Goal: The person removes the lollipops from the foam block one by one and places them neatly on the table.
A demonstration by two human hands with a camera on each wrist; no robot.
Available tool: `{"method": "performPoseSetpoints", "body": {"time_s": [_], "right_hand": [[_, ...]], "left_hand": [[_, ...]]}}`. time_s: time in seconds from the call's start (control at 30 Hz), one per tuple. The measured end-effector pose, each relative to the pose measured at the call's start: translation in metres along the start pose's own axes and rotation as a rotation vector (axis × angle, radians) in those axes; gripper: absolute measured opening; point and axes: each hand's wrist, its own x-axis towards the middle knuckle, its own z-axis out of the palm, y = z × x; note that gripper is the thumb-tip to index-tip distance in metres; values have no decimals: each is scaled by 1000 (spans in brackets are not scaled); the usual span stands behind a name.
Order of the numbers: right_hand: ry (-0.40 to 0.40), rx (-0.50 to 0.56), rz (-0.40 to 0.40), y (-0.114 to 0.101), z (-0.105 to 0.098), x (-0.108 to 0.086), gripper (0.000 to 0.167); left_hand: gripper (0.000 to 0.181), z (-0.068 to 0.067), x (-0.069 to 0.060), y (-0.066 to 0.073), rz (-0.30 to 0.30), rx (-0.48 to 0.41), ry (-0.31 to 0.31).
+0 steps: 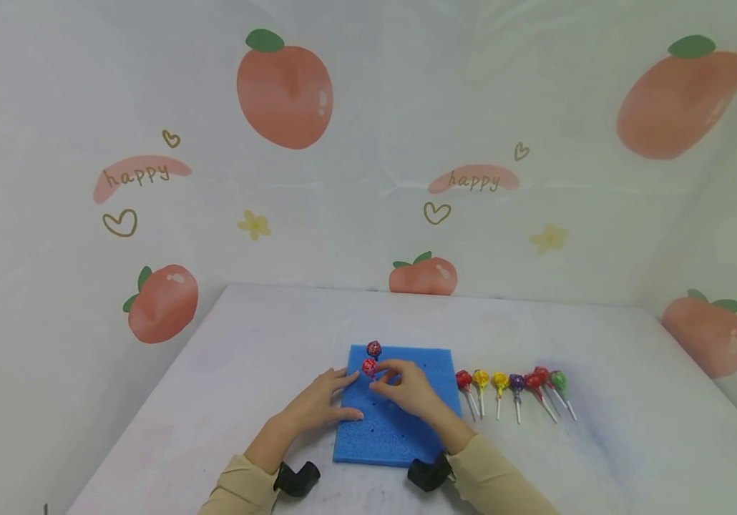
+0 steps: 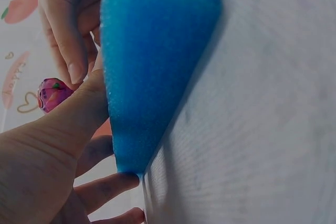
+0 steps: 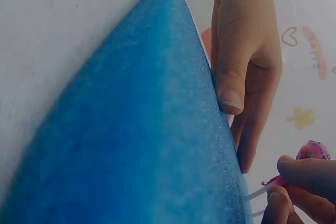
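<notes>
A blue foam board with small holes lies on the table. My right hand pinches a pink lollipop just below its wrapped head. In the right wrist view, the white stick of this lollipop slants down to the foam surface; whether its tip is in a hole cannot be seen. Behind it, a dark red lollipop stands upright near the board's far left corner. My left hand rests along the board's left edge, its thumb on the top face and its fingers spread out straight.
Right of the board lies a row of several loose lollipops: red, yellow, purple and green, sticks toward me. A white cloth with printed fruit hangs behind the table.
</notes>
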Motion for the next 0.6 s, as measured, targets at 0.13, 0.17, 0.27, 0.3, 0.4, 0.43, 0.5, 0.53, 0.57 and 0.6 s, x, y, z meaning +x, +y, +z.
{"method": "performPoseSetpoints", "body": {"time_s": [0.13, 0.17, 0.27, 0.3, 0.4, 0.43, 0.5, 0.53, 0.57, 0.6], "right_hand": [[39, -7, -15, 0, 2, 1, 25], [52, -9, -19, -1, 2, 1, 24], [88, -16, -32, -2, 3, 2, 21], [99, -17, -32, -3, 3, 2, 20], [119, -24, -27, -5, 4, 2, 18], [125, -26, -27, -5, 4, 2, 18], [138, -24, -21, -7, 3, 2, 16], [145, -20, -21, -7, 3, 2, 16], [152, -17, -21, -9, 2, 2, 16], [159, -12, -25, -10, 1, 2, 16]], "left_hand": [[75, 0, 0, 1, -2, 8, 2], [75, 0, -1, 1, -3, 10, 3], [75, 0, -1, 2, 1, 12, 7], [75, 0, -1, 2, 2, 11, 9], [75, 0, -2, 2, 3, 10, 10], [76, 0, -2, 2, 4, 11, 8], [76, 0, -1, 2, 8, 10, 10], [76, 0, -1, 2, 11, 11, 11], [76, 0, -1, 1, 10, 9, 9], [76, 0, -1, 1, 11, 9, 7]]}}
